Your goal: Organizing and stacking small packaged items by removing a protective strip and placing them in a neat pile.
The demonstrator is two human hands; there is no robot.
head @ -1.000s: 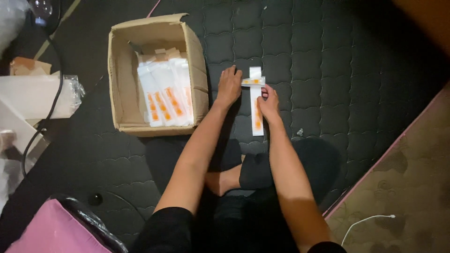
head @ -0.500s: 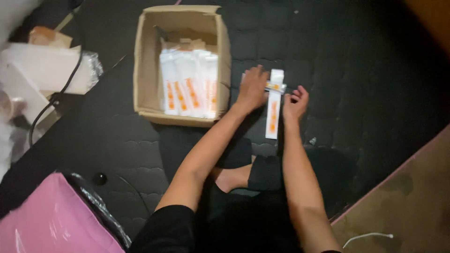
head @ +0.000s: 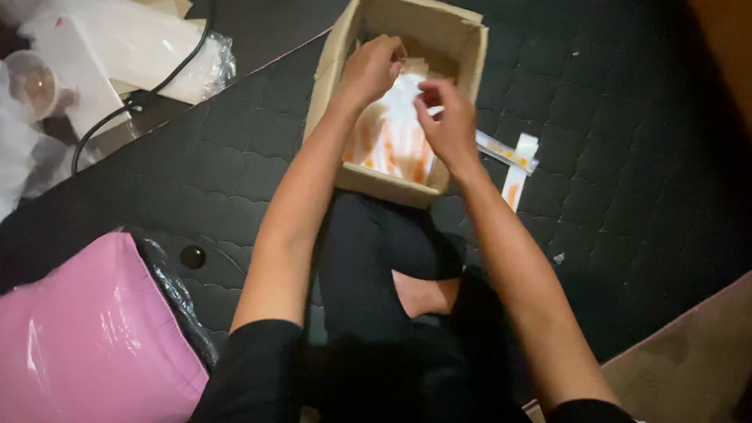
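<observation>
This looks like a room in a home used for small packing work. The person sits on the floor on a dark quilted mat (head: pixel 611 157), with beige carpet (head: pixel 689 368) at its edge. A cardboard box (head: pixel 329 86) of sachets, a pink plastic bag (head: pixel 86 337), loose wrappings (head: pixel 133 47) and a black cable (head: pixel 133 106) lie around.

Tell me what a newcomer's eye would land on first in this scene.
First, the two bare hands, left hand and right hand, meeting over the open cardboard box at top centre, above the white packets with orange marks stacked inside. Next, the shiny pink bag at lower left on the dark quilted mat. Two more packets lie crossed right of the box.
</observation>
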